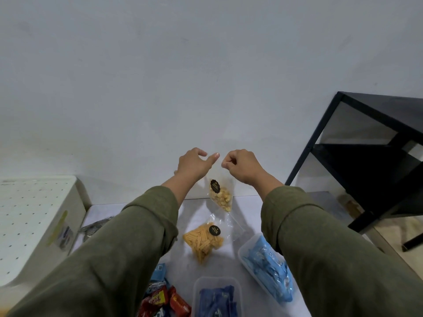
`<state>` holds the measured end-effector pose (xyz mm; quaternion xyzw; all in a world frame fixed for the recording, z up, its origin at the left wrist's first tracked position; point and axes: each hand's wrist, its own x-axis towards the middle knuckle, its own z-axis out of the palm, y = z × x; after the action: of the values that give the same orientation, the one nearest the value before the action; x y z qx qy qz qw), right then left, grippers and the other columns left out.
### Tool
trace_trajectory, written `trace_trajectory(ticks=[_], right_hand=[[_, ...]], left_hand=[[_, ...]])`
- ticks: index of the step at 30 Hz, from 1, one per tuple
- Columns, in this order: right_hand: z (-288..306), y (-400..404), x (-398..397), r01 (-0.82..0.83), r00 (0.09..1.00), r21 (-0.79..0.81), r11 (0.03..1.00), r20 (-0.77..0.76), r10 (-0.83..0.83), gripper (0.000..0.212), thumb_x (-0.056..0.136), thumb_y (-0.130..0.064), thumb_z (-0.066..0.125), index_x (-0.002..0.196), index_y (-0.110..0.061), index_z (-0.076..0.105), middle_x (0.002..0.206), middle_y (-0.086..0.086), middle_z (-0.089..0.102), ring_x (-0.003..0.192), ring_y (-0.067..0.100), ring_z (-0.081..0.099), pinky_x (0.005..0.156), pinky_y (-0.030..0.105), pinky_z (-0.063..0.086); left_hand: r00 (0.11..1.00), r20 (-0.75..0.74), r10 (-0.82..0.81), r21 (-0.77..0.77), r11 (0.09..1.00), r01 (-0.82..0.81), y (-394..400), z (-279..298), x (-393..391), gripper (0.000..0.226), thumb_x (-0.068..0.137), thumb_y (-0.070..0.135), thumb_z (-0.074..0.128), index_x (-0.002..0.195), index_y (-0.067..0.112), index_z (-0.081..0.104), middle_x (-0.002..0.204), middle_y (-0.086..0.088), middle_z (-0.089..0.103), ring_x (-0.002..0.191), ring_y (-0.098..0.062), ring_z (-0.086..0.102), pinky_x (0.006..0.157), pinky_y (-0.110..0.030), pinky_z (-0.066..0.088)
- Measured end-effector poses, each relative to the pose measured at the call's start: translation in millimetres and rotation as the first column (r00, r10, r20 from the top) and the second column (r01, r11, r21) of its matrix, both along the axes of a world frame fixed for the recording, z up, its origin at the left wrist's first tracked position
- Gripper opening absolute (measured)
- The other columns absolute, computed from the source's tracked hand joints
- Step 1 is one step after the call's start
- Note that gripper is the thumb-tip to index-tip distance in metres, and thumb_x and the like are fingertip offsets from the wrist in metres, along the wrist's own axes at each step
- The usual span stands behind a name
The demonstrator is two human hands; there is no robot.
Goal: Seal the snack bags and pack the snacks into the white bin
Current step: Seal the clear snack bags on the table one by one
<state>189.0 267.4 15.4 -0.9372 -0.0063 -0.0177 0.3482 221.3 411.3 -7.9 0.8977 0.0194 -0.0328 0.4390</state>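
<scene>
Clear crinkly plastic forms the raised snack bag (220, 195), a tapering pouch with pale lumpy pieces settled in its lower end and a round black sticker on its front; it hangs in the air above the far edge of the white table (247, 209), its long axis running from the open top by the hands down to a narrow tip that leans slightly right. Both arms reach forward in olive cloth sleeves. The right hand (240, 167) is curled into a loose fist, thumb and fingertips pinching the bag's top edge. The left hand (193, 165) is just beside it, thumb stretched toward the same edge and index finger arched over; whether it actually grips the film cannot be told. Below the raised bag, a second clear bag (206, 241) of orange ridged sticks lies flat on the table. Nearer than that bag sit two translucent tubs: one of light-blue packets (267, 268) to its right, one of dark-blue packets (217, 298) closest to the camera. Red wrappers (164, 300) lie left of the dark-blue tub. A white perforated bin (34, 223) stands far left of the raised bag.
</scene>
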Motion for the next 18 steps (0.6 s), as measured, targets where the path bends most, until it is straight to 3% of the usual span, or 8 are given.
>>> trace_trajectory(ticks=[3, 7, 12, 15, 18], right_hand=[[0, -1, -3, 0.002, 1.0, 0.005, 1.0, 0.012, -0.002, 0.014, 0.09, -0.008, 0.054, 0.078, -0.011, 0.062, 0.073, -0.012, 0.055, 0.064, 0.001, 0.048, 0.056, 0.011, 0.034], [1, 1, -6, 0.005, 0.999, 0.001, 1.0, 0.045, -0.005, 0.012, 0.089, -0.01, 0.057, 0.078, -0.011, 0.059, 0.076, -0.009, 0.056, 0.065, 0.0, 0.047, 0.056, 0.01, 0.033], [2, -1, -8, 0.032, 0.999, 0.103, 0.994, 0.036, -0.036, 0.008, 0.088, -0.015, 0.062, 0.082, -0.01, 0.062, 0.076, -0.003, 0.057, 0.066, 0.006, 0.048, 0.057, 0.012, 0.036], [0, -3, -9, 0.062, 0.998, 0.25, 0.966, 0.004, -0.065, 0.015, 0.085, -0.024, 0.067, 0.087, -0.009, 0.067, 0.078, 0.002, 0.06, 0.072, 0.012, 0.053, 0.062, 0.016, 0.041], [0, -5, -10, 0.077, 0.997, 0.308, 0.948, -0.019, -0.075, 0.015, 0.084, -0.027, 0.067, 0.079, -0.014, 0.069, 0.08, 0.004, 0.068, 0.075, 0.013, 0.061, 0.066, 0.021, 0.043]], left_hand=[[0.99, -0.135, -0.029, -0.291, 0.957, -0.012, -1, 4, -4, 0.051, 0.079, 0.045, 0.069, 0.118, 0.018, 0.05, 0.097, 0.002, 0.072, 0.102, -0.013, 0.061, 0.082, -0.027, 0.044], [0.953, -0.301, -0.039, -0.58, 0.801, -0.15, -3, 13, -7, 0.051, 0.078, 0.013, 0.073, 0.121, 0.014, 0.045, 0.089, -0.002, 0.068, 0.074, -0.007, 0.064, 0.065, -0.022, 0.045], [0.947, -0.321, -0.027, -0.688, 0.694, -0.213, -5, 10, -7, 0.055, 0.076, 0.007, 0.074, 0.125, 0.005, 0.049, 0.07, -0.001, 0.059, 0.059, -0.006, 0.058, 0.054, -0.018, 0.043], [0.957, -0.291, 0.003, -0.687, 0.695, -0.212, -5, 10, -6, 0.048, 0.076, 0.01, 0.076, 0.118, 0.005, 0.054, 0.072, -0.001, 0.06, 0.063, -0.006, 0.06, 0.059, -0.019, 0.046], [0.972, -0.236, -0.001, -0.663, 0.731, -0.16, -6, 9, -6, 0.04, 0.077, 0.014, 0.076, 0.111, 0.009, 0.055, 0.078, 0.0, 0.061, 0.07, -0.008, 0.062, 0.063, -0.021, 0.047]])
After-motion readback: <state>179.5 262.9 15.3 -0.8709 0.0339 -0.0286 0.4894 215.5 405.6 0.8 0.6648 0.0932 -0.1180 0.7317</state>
